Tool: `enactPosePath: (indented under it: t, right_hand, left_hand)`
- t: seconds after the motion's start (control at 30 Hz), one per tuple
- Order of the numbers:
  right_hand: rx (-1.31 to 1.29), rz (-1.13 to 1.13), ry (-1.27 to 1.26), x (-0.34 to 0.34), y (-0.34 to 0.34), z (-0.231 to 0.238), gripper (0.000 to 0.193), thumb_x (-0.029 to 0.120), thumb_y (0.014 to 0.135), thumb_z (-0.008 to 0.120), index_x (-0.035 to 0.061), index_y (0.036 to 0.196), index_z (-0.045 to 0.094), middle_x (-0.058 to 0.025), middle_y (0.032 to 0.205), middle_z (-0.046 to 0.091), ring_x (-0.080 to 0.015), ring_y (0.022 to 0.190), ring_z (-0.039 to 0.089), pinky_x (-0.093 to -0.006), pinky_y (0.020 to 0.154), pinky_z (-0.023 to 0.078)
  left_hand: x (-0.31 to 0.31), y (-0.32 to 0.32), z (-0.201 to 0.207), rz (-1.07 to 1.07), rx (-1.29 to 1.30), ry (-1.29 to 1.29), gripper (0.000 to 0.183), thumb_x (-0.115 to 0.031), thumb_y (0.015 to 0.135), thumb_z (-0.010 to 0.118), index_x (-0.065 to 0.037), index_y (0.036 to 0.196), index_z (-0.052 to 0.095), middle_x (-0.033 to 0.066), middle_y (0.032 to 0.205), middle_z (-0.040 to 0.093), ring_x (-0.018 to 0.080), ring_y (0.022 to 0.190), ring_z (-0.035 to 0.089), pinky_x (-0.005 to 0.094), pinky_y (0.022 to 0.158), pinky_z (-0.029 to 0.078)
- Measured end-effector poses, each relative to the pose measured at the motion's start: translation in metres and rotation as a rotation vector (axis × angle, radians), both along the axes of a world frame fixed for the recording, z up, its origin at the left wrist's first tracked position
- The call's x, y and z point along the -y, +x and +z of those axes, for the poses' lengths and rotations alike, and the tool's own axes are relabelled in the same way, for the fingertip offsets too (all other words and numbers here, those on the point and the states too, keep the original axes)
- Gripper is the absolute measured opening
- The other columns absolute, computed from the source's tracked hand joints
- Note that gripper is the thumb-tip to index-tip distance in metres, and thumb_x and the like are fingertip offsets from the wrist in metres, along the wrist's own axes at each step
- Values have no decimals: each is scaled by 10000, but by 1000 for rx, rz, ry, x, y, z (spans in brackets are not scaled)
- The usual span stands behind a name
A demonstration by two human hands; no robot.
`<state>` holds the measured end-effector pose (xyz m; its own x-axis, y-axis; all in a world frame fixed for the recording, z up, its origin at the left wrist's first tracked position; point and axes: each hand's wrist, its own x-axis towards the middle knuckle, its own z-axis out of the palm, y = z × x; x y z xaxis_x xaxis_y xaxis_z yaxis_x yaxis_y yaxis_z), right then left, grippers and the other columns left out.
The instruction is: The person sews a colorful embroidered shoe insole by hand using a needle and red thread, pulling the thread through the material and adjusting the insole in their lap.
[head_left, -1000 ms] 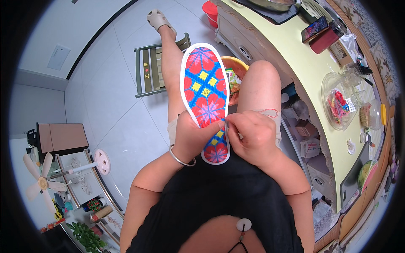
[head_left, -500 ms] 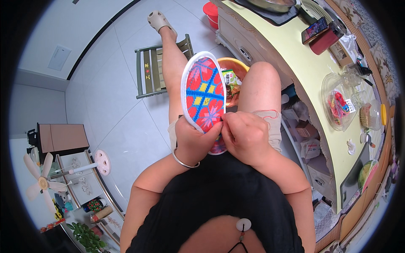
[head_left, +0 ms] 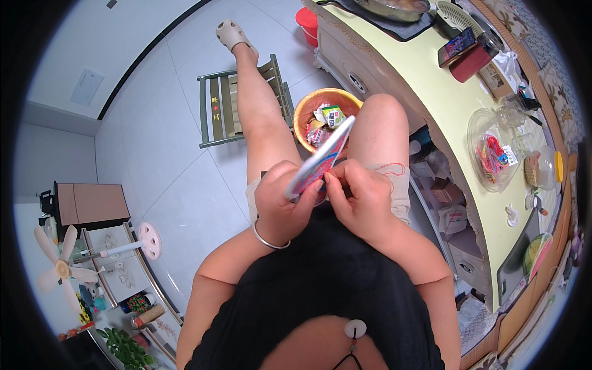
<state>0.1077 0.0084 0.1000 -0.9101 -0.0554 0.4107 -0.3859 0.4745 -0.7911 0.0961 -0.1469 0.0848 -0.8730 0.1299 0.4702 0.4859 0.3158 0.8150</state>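
Head view gave us one orange-yellow tub (head_left: 298, 126) between our legs, holding at least three packets (head_left: 333, 116), one of them green and white. On the pale yellow table (head_left: 425, 86) we had one clear container (head_left: 477, 169) with bundles of bright thread (head_left: 493, 154) in it, and beside that one clear jar (head_left: 539, 171) with a yellow lid (head_left: 560, 171); we could not tell what filled the jar. One red bucket (head_left: 306, 28) stood by the table's far end.

We counted one insole (head_left: 322, 158), raised above our lap and tilted almost edge-on, its white border upward and its patterned face turned to the right. Our left hand (head_left: 280, 200) gripped its lower part between thumb and fingers. Our right hand (head_left: 361, 194) had thumb and forefinger pressed together close against its near side; what they pinched was too small to tell. One red strand (head_left: 394, 165) looped over the right thigh.

The insole's far tip overlapped the tub in our view, near the right knee (head_left: 383, 114). To the right, the table's curved edge ran near that knee; to the left, floor tiles (head_left: 179, 185) spread widely past one slatted stool (head_left: 216, 117).
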Motion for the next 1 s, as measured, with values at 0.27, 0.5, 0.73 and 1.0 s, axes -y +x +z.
enactPosePath:
  t: [0.27,0.5,0.73,1.0]
  right_hand:
    - [473,215,-692,-21,-20,-4,106,65,824,658,-7,902,659,-77,908,635,-164,814,596,-284,774,477]
    - [958,401,-1332,-14,-16,-10,152,80,855,610,-6,978,633,-81,945,655,-149,866,594,-292,824,466]
    - [537,73,-1758,-79,-45,-13,239,77,899,543,-34,1110,554,-135,1035,620,-178,857,602,-266,754,528]
    - [-77,-137,-1663,-403,49,-48,109,-34,900,495,17,848,414,-9,694,325,-94,544,275,-218,456,256]
  left_hand:
    - [23,-19,-1,-416,273,303,280,108,786,639,22,1050,603,108,980,662,166,895,637,287,813,513]
    - [17,-18,14,-472,718,602,275,-16,771,713,11,1035,639,75,1009,667,142,899,632,272,819,509]
    - [17,-24,24,-455,750,862,269,11,779,665,44,1035,586,109,916,663,209,788,659,335,728,549]
    - [123,-57,-2,-81,609,1030,231,-4,856,549,33,1081,513,141,913,624,236,782,622,342,637,513]
